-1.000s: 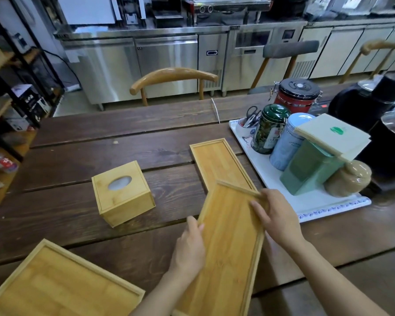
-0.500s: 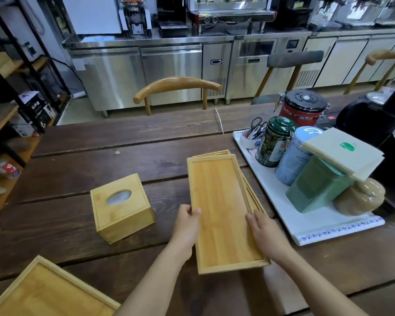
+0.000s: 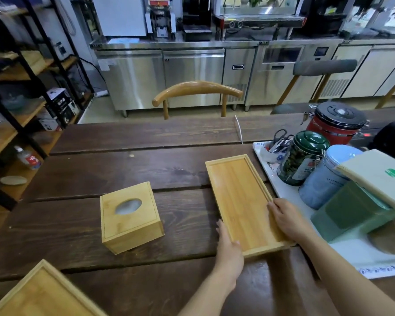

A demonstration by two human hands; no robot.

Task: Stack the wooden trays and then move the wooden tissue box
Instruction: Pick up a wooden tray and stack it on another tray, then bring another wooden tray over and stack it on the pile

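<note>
A long narrow wooden tray lies on the dark wooden table, squarely over a second tray that is now hidden beneath it. My left hand rests on the tray's near left edge. My right hand presses on its right rim. A cube-shaped wooden tissue box with an oval slot stands to the left of the trays, apart from both hands. A larger wooden tray lies at the bottom left corner.
A white serving tray on the right holds a green tin, a blue canister, a green box and a cup with scissors. A red canister stands behind. A wooden chair sits at the far table edge.
The narrow tray was carried forward from near me and set down on the other narrow tray, now aligned flat on it. Both hands stay at its edges.
</note>
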